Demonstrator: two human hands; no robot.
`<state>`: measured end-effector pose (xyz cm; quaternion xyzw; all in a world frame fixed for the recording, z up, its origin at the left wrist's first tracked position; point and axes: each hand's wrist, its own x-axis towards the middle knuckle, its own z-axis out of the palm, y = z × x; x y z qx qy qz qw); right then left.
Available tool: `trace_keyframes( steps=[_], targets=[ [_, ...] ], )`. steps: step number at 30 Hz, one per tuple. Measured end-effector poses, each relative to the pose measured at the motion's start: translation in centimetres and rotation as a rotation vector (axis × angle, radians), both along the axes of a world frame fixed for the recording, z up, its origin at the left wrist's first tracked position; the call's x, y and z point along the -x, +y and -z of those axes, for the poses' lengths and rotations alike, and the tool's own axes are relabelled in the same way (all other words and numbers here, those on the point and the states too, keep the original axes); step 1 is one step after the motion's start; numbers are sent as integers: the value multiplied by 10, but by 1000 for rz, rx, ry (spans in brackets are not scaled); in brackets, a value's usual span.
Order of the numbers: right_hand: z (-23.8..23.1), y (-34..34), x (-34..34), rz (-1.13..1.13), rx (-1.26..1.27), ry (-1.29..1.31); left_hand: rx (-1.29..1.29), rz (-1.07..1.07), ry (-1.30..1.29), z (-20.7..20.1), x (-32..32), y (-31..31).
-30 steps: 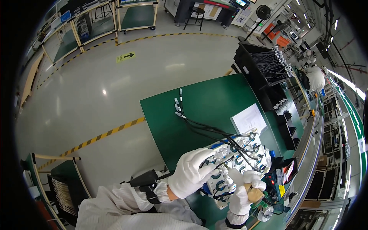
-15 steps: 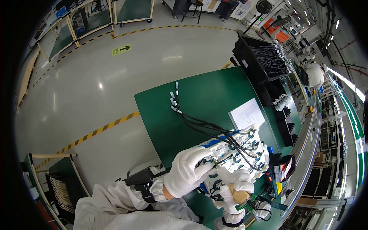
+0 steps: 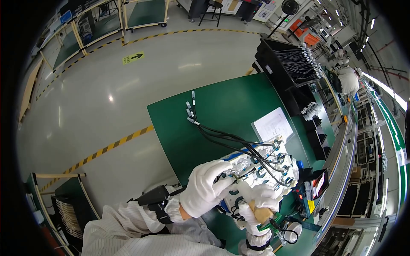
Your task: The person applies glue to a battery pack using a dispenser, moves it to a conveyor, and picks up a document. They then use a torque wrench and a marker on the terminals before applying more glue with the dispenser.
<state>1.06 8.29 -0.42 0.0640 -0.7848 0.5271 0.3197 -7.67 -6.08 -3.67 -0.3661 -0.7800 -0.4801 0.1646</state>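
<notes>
A white fixture board with dark rings and blue edging rests on the green table. Black cables run from it to the far left, ending in grey connectors. My left hand, in a white glove, is at the board's left edge, fingers curled together at a small part I cannot make out. Close to its right, my gloved right hand bends its fingers over the board around a tan rounded object, whose kind is unclear. Its fingertips almost meet the left ones.
A paper sheet lies beyond the board. Black bins with bundled cables line the table's right side. A red-and-blue device and a white round container stand right of my right hand. A cart is at the lower left.
The whole view has shifted slightly left. My right hand has moved a little toward the left hand. My left hand keeps its place at the board's edge.
</notes>
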Motion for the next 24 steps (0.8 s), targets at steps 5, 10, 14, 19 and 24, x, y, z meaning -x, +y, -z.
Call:
trace_keyframes(
  steps=[5, 10, 14, 19, 24],
  targets=[
    [-1, -3, 0, 24, 1, 17, -3, -21, 22, 1, -1, 1],
    [-2, -5, 1, 75, -96, 59, -15, -17, 18, -2, -2, 1],
    [15, 14, 1, 156, -121, 307, 0, 1, 24, 0, -1, 0],
    [1, 6, -26, 199, 711, 103, -93, 29, 46, 2, 7, 2],
    [1, 11, -42, 23, 886, 91, -19, -37, 124, -10, -12, -8]
  ],
)
